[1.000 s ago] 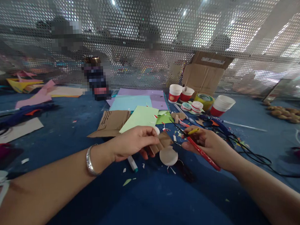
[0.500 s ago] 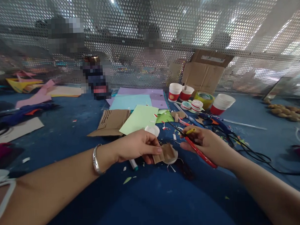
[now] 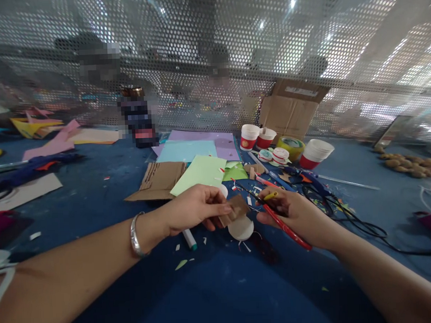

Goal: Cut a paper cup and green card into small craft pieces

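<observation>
My left hand (image 3: 198, 209) pinches a small piece of brown cardboard (image 3: 239, 207) between thumb and fingers. Below that piece a white paper disc (image 3: 241, 229) lies on the blue table, partly covered by it. My right hand (image 3: 292, 215) is closed around scissors (image 3: 288, 230) with red and yellow handles. Their dark blades point up and left, a little apart from the cardboard. Another white disc (image 3: 223, 190) shows behind my left fingers. A marker (image 3: 189, 239) with a green end lies under my left wrist, beside small paper scraps.
Green paper (image 3: 200, 174) and a bent cardboard sheet (image 3: 162, 177) lie ahead. Paper cups (image 3: 317, 153), yellow tape (image 3: 291, 147) and a blue glue gun (image 3: 311, 176) with a black cable (image 3: 363, 229) sit at right. A perforated metal screen (image 3: 190, 62) stands behind.
My left hand has turned and raised the cardboard piece slightly, uncovering more of the white disc. The right hand with the scissors stays nearly in place. The view has shifted slightly.
</observation>
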